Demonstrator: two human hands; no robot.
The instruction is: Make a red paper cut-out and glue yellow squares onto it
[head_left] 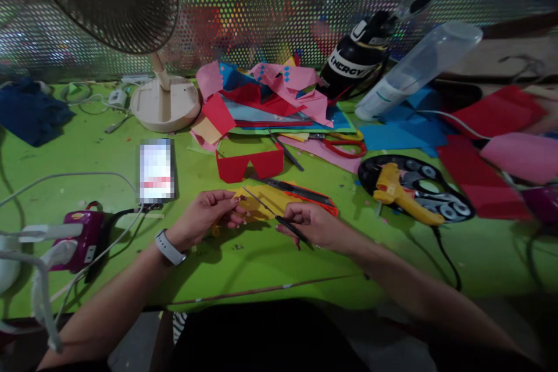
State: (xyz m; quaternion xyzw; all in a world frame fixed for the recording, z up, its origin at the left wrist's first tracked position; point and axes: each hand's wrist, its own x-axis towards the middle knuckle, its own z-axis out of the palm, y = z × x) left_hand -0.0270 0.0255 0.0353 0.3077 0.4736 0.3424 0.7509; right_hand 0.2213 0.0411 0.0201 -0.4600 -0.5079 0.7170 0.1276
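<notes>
Our right hand (308,222) grips a slim black-handled tool (288,225) over the yellow sheet (275,194); our left hand (213,209) pinches a small blurred piece (240,199) near the tip. We do well to steady it, fingertips clear of the point.

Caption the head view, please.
Right hand holding a black-handled tool beside the left hand, a red glasses-shaped cutout beyond.

head camera looks forward and down over the table (279,267).
</notes>
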